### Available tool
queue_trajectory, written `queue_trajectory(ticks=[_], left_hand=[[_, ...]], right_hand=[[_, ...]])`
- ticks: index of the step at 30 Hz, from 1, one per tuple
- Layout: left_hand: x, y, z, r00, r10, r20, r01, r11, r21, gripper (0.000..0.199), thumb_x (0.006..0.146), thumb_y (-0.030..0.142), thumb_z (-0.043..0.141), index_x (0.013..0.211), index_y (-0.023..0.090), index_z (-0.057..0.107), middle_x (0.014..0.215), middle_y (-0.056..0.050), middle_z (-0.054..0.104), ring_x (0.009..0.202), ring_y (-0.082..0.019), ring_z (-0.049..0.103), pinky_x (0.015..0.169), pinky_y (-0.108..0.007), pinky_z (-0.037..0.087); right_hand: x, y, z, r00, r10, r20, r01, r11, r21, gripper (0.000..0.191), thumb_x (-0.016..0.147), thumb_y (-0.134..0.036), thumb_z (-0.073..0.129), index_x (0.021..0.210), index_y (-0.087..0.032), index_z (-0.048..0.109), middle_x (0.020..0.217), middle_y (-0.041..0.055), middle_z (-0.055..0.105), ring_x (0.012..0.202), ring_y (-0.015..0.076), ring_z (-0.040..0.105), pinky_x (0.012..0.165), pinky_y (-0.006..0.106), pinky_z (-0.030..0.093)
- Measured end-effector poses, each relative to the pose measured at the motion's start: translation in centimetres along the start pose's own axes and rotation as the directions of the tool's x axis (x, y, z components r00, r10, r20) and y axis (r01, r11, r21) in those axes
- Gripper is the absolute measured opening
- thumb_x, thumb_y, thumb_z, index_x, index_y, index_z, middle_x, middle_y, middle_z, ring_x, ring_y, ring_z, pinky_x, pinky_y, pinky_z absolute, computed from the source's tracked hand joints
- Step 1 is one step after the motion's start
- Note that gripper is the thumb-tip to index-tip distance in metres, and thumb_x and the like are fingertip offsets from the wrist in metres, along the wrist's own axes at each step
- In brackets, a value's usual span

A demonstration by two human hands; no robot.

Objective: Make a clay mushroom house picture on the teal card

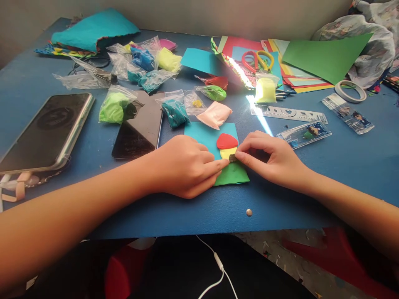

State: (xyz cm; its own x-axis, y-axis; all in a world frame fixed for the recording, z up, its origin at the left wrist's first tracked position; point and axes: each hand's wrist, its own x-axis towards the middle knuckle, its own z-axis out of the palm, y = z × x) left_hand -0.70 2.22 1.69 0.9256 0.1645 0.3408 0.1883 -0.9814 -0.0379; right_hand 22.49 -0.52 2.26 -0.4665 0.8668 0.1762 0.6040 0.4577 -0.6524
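A small light-blue card [193, 129] lies near the table's front edge. On it is a modelling-clay picture: a red cap [227, 141], a yellow block [228, 153] beneath it and a green base [232, 176]. My right hand [272, 160] pinches a small dark brown clay piece [232, 158] between thumb and index finger, at the lower right of the yellow block. From the other side, my left hand [190, 166] lies over the card's left part. Its index finger is stretched out, the tip touching the brown piece; its other fingers are partly hidden.
Behind the card lie bagged clays, among them a peach one [215, 115] and a teal one [175, 113]. A phone [46, 128] and a dark tablet-like slab [140, 133] are at left. A ruler [289, 113], scissors [257, 61], tape roll [350, 91] and coloured paper [327, 58] lie right.
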Motion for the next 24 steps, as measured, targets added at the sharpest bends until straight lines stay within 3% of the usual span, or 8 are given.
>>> queue_trajectory(ticks=[24], left_hand=[[0.1, 0.4, 0.5, 1.0, -0.009, -0.024, 0.011, 0.998, 0.069, 0.031, 0.094, 0.02, 0.041, 0.108, 0.012, 0.067, 0.057, 0.0, 0.063, 0.046, -0.014, 0.055, 0.042, -0.029, 0.035]], right_hand=[[-0.16, -0.15, 0.26, 0.999, -0.005, -0.04, 0.003, 0.999, -0.038, 0.013, 0.087, -0.021, 0.057, 0.074, -0.021, 0.057, 0.069, 0.001, 0.057, 0.062, 0.013, 0.053, 0.057, 0.027, 0.041]])
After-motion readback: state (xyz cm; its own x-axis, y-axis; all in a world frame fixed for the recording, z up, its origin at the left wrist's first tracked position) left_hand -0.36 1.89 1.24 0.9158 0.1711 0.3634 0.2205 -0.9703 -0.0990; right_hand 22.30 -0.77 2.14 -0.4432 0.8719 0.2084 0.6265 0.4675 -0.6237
